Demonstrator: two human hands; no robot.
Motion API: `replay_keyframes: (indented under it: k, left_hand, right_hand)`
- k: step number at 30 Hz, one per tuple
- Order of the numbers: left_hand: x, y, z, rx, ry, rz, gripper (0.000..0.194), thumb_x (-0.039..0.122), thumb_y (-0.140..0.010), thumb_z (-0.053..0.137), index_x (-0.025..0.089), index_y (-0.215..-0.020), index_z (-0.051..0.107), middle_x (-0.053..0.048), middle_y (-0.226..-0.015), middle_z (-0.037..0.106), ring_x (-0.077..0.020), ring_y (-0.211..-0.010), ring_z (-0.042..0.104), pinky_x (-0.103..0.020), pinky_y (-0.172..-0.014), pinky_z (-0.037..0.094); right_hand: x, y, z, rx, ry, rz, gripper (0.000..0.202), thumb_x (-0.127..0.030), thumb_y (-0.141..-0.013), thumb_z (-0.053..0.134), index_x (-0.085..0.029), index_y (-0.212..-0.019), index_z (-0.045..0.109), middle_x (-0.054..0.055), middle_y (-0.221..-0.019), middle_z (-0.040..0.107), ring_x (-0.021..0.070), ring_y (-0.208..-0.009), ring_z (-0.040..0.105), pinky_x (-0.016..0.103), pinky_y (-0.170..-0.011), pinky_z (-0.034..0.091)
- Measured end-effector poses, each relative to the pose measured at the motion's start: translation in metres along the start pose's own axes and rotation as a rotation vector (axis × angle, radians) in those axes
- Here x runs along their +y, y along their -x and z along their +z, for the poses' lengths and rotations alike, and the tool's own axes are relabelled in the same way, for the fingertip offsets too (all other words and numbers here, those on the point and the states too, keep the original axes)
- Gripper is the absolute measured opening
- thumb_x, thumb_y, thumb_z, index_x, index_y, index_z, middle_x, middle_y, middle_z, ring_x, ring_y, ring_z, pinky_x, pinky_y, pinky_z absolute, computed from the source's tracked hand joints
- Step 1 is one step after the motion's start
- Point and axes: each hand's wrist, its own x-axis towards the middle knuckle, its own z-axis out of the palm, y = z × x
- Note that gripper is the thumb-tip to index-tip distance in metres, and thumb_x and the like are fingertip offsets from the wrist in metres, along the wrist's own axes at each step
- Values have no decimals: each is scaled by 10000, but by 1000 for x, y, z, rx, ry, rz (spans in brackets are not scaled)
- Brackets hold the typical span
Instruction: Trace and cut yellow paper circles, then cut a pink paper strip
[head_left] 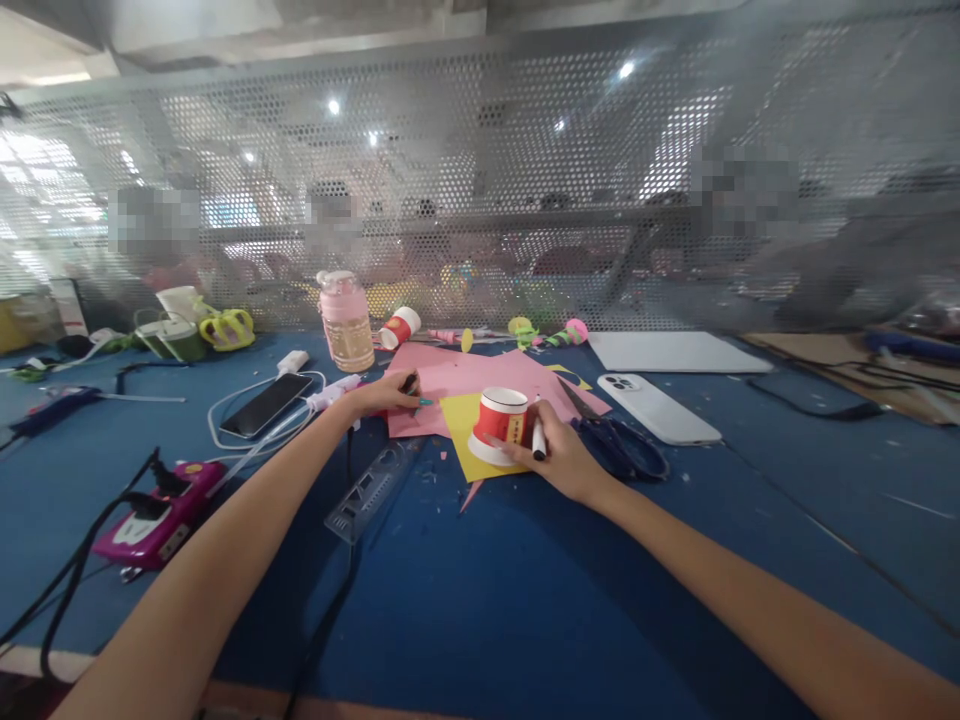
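My right hand (562,455) is closed round the side of a red and white paper cup (501,412), which stands upside down on yellow paper (469,455). A white marker (539,436) with a black end is also held between those fingers. Over the left part of a pink paper sheet (469,368), my left hand (384,394) pinches a small black piece (409,382) that looks like a marker cap. A teal tip (425,402) pokes out beside its fingers; what it belongs to is partly hidden. Dark-handled scissors (619,446) lie right of the cup.
A clear stencil ruler (367,490) lies in front. To the left are a black phone (268,405), white cables and a magenta power strip (161,520). A pink bottle (346,320) and a tipped paper cup (400,327) stand behind. A white phone (658,409) lies at right.
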Motion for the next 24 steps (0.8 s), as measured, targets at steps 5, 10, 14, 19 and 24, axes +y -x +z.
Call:
replay_keyframes:
  k: [5, 10, 14, 19, 24]
  left_hand:
    - [-3, -3, -1, 12, 32, 14, 293, 268, -611, 660, 179, -679, 389, 57, -673, 430, -82, -630, 467, -239, -636, 402]
    - [-4, -5, -1, -35, 28, 2, 343, 305, -622, 652, 195, -616, 328, 76, -597, 366, -69, -537, 418, -234, -554, 393]
    - [-5, -5, -1, -59, -23, -20, 359, 333, -603, 655, 201, -606, 321, 86, -562, 328, -64, -483, 349, -226, -483, 334]
    - [-3, -2, -2, -20, -112, -14, 386, 380, -606, 658, 205, -633, 315, 80, -597, 346, -80, -549, 342, -238, -553, 313]
    - [0, -1, -6, -37, -220, -34, 391, 326, -543, 708, 200, -669, 360, 71, -635, 367, -99, -599, 317, -247, -572, 267]
  right_hand:
    - [-2, -1, -1, -8, -12, 8, 476, -601, -609, 603, -235, -728, 323, -52, -564, 423, 126, -496, 417, 263, -473, 340]
    - [-3, 0, -1, -2, -8, 20, 475, -596, -602, 611, -238, -730, 327, -64, -559, 376, 126, -494, 403, 263, -471, 333]
    - [-3, 0, -1, -2, -8, 20, 466, -580, -605, 618, -238, -732, 328, -62, -566, 376, 130, -500, 412, 266, -475, 339]
    - [-1, 0, -1, -18, -12, 23, 465, -581, -611, 611, -232, -750, 337, -48, -577, 430, 134, -507, 433, 271, -482, 355]
    - [1, 0, -1, -16, -11, 22, 452, -567, -619, 610, -232, -750, 336, -42, -588, 449, 136, -517, 440, 272, -487, 363]
